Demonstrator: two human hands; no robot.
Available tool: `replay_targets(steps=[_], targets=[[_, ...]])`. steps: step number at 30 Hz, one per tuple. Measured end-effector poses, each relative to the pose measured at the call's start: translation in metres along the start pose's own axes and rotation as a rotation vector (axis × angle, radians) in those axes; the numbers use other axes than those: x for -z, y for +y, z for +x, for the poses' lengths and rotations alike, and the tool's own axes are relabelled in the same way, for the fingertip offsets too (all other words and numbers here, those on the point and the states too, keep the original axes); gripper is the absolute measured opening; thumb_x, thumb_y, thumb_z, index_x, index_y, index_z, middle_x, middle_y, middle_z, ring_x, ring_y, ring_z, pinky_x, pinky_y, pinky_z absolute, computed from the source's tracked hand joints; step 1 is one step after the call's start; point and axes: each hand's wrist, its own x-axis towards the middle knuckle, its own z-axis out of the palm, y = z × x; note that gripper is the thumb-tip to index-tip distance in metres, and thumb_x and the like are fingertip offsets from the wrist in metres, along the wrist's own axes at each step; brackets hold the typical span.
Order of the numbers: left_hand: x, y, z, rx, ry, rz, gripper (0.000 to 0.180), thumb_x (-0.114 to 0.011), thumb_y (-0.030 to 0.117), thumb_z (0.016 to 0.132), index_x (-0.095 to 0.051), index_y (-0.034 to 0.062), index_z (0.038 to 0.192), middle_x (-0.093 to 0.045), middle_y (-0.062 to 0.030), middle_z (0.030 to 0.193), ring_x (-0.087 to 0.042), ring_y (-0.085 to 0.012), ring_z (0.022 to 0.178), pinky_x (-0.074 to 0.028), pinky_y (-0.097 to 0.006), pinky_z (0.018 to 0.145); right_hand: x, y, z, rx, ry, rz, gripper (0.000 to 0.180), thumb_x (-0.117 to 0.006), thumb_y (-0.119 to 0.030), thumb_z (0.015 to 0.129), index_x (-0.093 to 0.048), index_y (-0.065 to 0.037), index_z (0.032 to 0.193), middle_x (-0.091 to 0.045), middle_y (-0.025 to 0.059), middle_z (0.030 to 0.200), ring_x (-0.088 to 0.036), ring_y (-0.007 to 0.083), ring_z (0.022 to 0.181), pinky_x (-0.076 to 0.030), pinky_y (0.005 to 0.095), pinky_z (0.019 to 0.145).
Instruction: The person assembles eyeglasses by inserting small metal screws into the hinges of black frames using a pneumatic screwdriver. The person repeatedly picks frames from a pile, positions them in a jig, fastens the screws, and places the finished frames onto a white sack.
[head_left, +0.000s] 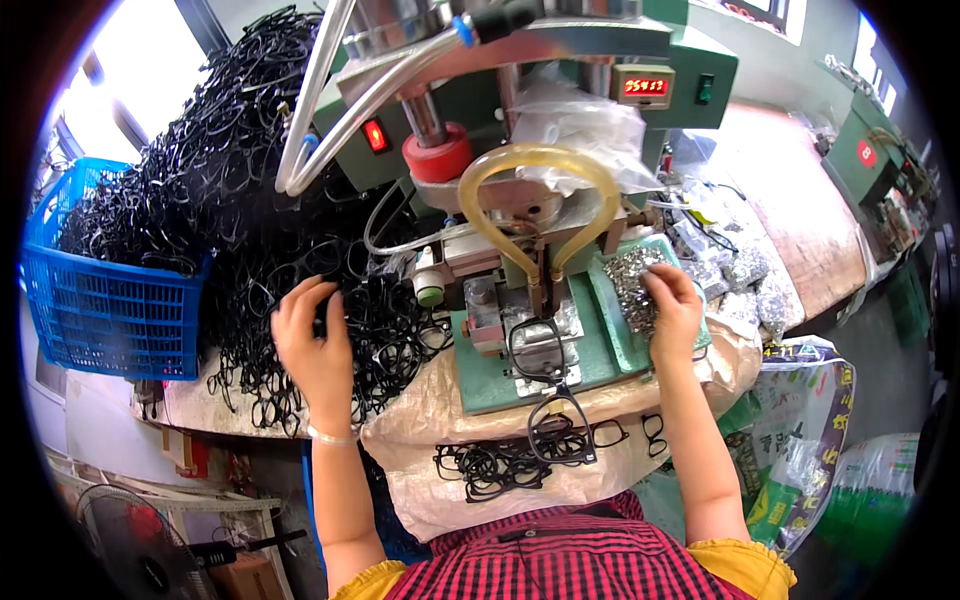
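My left hand (318,345) is raised over a heap of black eyeglass frames (285,250), its thumb and fingers apart with nothing seen between them. Fingertips bent and close together, my right hand (673,310) reaches into a pile of small shiny metal parts (632,288) on a green tray (622,350). Whatever those fingers pinch is hidden. Between my hands, a black eyeglass frame (562,392) sits at the work point of a green press (540,210), one rim under the tool and the other hanging toward me. Neither hand touches that frame.
Several black frames (500,465) lie on the cloth (405,480) before me. A blue basket (110,310) overflowing with frames stands at left. A yellowish hose (540,160) loops over the press. Clear plastic bags (750,270) lie at right; a fan (140,545) stands lower left.
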Motion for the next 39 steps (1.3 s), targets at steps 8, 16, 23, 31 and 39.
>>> replay_targets(steps=[8, 16, 23, 31, 39], targets=[[-0.051, 0.027, -0.082, 0.42, -0.015, -0.581, 0.009, -0.063, -0.001, 0.09, -0.066, -0.0003, 0.098, -0.065, -0.0076, 0.094, -0.06, -0.0179, 0.083, -0.048, -0.03, 0.074, 0.027, -0.027, -0.031, 0.476, -0.01, -0.713, 0.015, -0.071, 0.001, 0.082, -0.074, -0.003, 0.096, -0.071, 0.0065, 0.088, -0.066, 0.0181, 0.086, -0.05, 0.0293, 0.08], [0.0, 0.083, -0.1, -0.279, -0.14, -0.739, 0.052, -0.086, 0.018, 0.068, -0.065, 0.0103, 0.116, -0.064, -0.0157, 0.121, -0.062, -0.0351, 0.11, -0.049, -0.046, 0.095, 0.0, -0.078, -0.059, 0.301, -0.321, -0.443, 0.012, -0.07, 0.002, 0.08, -0.072, -0.002, 0.091, -0.071, 0.0086, 0.09, -0.067, 0.0215, 0.087, -0.05, 0.031, 0.08], [-0.012, 0.109, -0.087, -0.358, -0.278, -0.739, 0.056, -0.086, 0.022, 0.07, -0.066, 0.0147, 0.121, -0.063, -0.0113, 0.13, -0.061, -0.0317, 0.118, -0.044, -0.05, 0.103, -0.08, -0.076, -0.049, 0.174, -0.42, -0.144, 0.037, -0.071, -0.002, 0.079, -0.058, 0.003, 0.113, -0.068, 0.0075, 0.091, -0.064, 0.0125, 0.088, -0.05, 0.0272, 0.082], [-0.011, 0.113, -0.056, -0.591, -0.379, -0.586, 0.022, -0.073, 0.014, 0.083, -0.075, 0.018, 0.105, -0.07, -0.0055, 0.117, -0.067, -0.0256, 0.105, -0.048, -0.049, 0.101, -0.082, -0.079, -0.056, 0.02, -0.438, -0.001, 0.049, -0.071, -0.001, 0.08, -0.052, 0.004, 0.125, -0.068, 0.0052, 0.09, -0.063, 0.0093, 0.091, -0.048, 0.0246, 0.083], [0.001, 0.104, -0.091, -0.781, -0.254, -0.344, 0.027, -0.065, 0.013, 0.09, -0.073, 0.0262, 0.111, -0.07, 0.0059, 0.118, -0.064, -0.0147, 0.11, -0.043, -0.038, 0.108, -0.08, -0.107, -0.078, 0.059, -0.455, -0.029, 0.044, -0.068, -0.006, 0.088, -0.053, 0.002, 0.128, -0.071, 0.009, 0.1, -0.065, 0.0155, 0.093, -0.05, 0.0288, 0.085]])
